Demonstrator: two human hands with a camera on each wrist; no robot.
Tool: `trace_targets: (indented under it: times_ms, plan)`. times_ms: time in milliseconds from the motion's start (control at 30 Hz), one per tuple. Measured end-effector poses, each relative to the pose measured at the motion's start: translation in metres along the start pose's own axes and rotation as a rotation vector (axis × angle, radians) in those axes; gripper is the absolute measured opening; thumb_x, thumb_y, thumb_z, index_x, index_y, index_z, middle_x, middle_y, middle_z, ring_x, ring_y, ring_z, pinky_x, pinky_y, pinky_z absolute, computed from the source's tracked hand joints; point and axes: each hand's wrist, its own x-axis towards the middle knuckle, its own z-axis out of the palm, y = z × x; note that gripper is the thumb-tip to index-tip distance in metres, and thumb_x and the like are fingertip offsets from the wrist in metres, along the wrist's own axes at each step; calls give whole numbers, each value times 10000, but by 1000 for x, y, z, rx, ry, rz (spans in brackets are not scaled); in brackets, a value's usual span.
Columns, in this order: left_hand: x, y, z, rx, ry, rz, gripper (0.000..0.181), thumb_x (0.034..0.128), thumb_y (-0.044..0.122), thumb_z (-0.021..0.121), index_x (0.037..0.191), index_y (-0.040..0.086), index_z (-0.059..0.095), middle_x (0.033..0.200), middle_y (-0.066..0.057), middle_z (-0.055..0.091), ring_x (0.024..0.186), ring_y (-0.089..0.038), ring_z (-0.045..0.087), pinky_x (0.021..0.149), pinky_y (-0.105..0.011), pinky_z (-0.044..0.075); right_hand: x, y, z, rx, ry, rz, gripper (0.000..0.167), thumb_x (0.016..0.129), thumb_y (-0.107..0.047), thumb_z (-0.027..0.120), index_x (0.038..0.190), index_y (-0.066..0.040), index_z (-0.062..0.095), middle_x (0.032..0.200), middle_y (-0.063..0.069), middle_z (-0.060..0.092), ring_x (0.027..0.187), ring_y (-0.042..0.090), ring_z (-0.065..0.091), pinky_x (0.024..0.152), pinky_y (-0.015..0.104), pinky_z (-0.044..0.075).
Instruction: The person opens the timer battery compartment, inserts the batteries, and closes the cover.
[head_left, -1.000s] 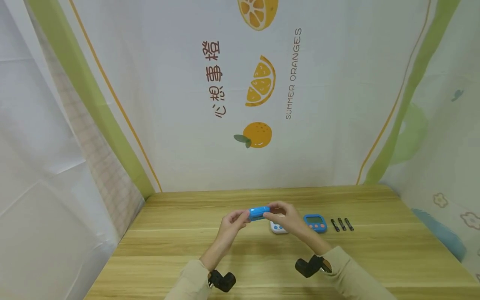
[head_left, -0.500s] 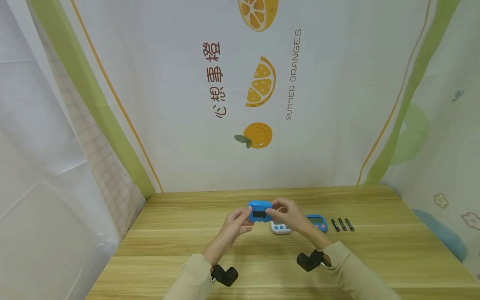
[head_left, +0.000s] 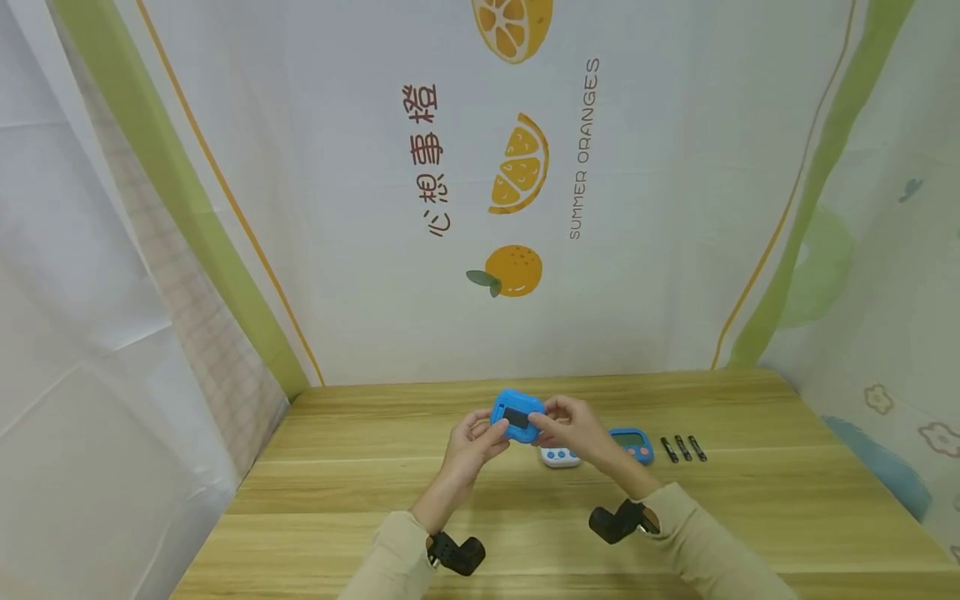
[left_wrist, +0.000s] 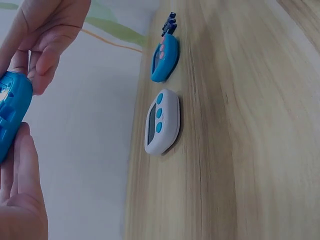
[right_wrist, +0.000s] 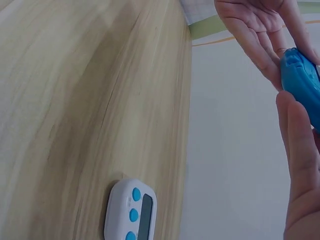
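A blue device with a dark rectangular area is held up above the table between both hands. The left hand pinches its left side, thumb on the face towards the head camera. At its right side the right hand grips it with thumb and fingers. In the left wrist view the blue device is cut off by the frame's edge, and in the right wrist view part of its blue casing shows between the fingers.
On the wooden table, a white timer with blue buttons lies partly behind the right hand. A second blue timer with orange buttons lies to its right, then several small black cylinders side by side. A printed curtain hangs behind.
The blue device has been tilted from edge-on so its face with the dark rectangle shows, and it now slants. The left fingers have shifted along its lower left side; both hands keep hold.
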Motion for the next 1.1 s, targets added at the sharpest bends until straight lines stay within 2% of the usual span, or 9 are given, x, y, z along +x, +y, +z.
trace_targets:
  times_ms: [100,167,367,500,700,867,967,1100]
  plan:
    - [-1,0,0,-5,14,6,475,868,211,581,1209,-65,400,1024,-128,586,940,-236,591,854,-344,466,0,1,0,17,-28,21,278,886,-92,539,1042,127,466,855,191,602,733,331,634,649,345,542]
    - [-1,0,-1,2,27,4,474,869,214,580,1215,-60,406,1028,-126,581,936,-226,591,856,-346,465,1,0,0,-10,-41,12,290,882,-80,543,1066,127,458,862,186,598,730,288,640,653,339,542]
    - [-2,0,-3,25,41,-2,481,879,228,565,1238,-54,414,1079,-128,537,990,-230,553,870,-349,459,8,8,-2,-158,-48,-109,311,861,-49,565,1112,114,483,968,222,590,852,310,604,710,334,531]
    - [-2,1,-4,36,36,-12,470,876,236,567,1227,-50,441,1079,-99,537,1003,-245,540,864,-358,463,15,21,-2,-217,-47,-142,367,859,-101,584,1171,65,488,1042,210,586,911,303,589,733,311,523]
    - [-2,5,-2,52,24,-39,434,885,236,554,1208,-43,476,1028,-47,544,915,-142,534,843,-349,471,16,27,2,-161,-66,-135,364,861,-156,589,1178,6,508,997,178,583,822,241,613,657,325,541]
    - [-10,20,5,44,24,-43,408,909,192,513,1210,-77,455,1037,-67,536,926,-144,527,850,-356,468,10,13,7,-95,-67,-130,316,861,-33,560,1151,75,493,963,219,562,806,299,609,673,355,540]
    - [-8,16,4,30,10,-39,424,906,191,519,1235,-62,435,1066,-77,528,951,-160,529,854,-364,467,7,6,7,-69,-47,-117,323,859,-5,550,1156,99,477,968,237,553,824,335,601,683,381,536]
    - [-2,4,-2,28,-25,-17,466,885,192,557,1265,-35,412,1122,-140,528,996,-221,544,852,-373,470,13,18,4,-23,-4,-97,353,867,-66,563,1176,80,473,975,213,561,828,298,607,694,413,528]
